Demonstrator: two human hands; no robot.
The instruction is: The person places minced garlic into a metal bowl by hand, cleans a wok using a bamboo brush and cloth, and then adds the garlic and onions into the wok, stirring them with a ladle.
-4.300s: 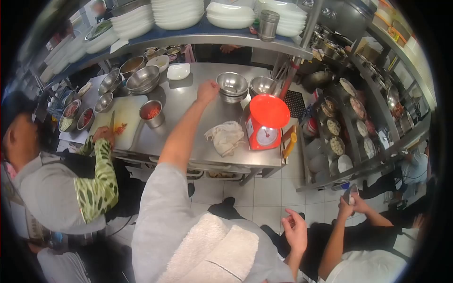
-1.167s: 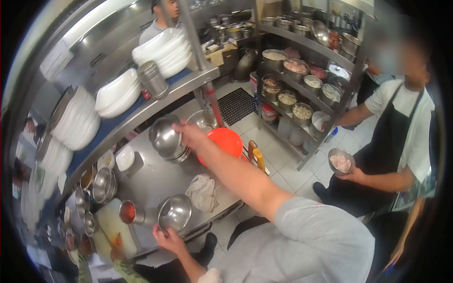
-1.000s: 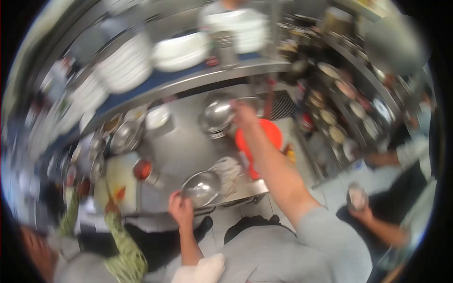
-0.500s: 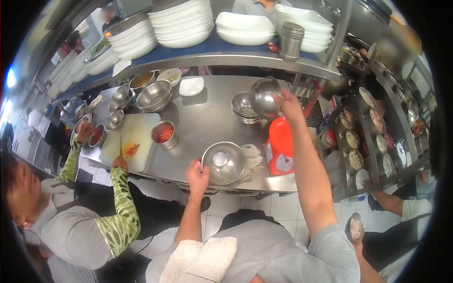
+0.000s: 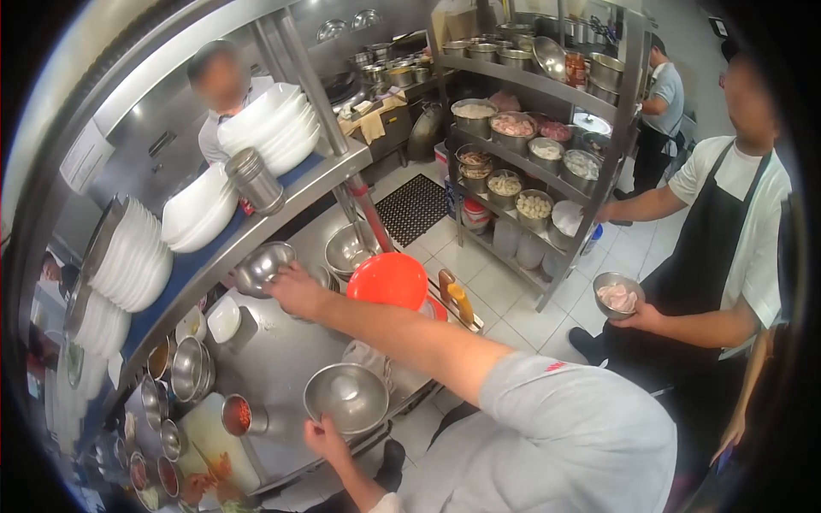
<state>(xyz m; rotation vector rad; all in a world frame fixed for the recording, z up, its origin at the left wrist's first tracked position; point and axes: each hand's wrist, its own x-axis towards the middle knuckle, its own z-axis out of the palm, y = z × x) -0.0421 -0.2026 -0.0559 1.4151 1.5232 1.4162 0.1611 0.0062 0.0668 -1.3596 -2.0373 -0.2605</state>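
Observation:
My left hand is closed on the rim of a wide metal mixing bowl near the table's front edge. Nothing but a bright reflection shows inside it. With my arm reaching across the table, my right hand grips a smaller steel bowl, tilted on its side near the shelf. Behind that hand, more metal bowls are partly hidden. A red kitchen scale with a round pan stands just beyond my right forearm. Crumpled cloth lies beside the mixing bowl, partly under my arm.
White dishes and a steel shaker stand on the overhead shelf. A cutting board and a cup of chopped red pieces sit at left. At right, a co-worker holds a bowl of pale meat beside a loaded rack.
My view has swung to the right, bringing the rack and a co-worker into fuller sight. My right hand still holds the steel bowl; my left hand stays at the mixing bowl's rim.

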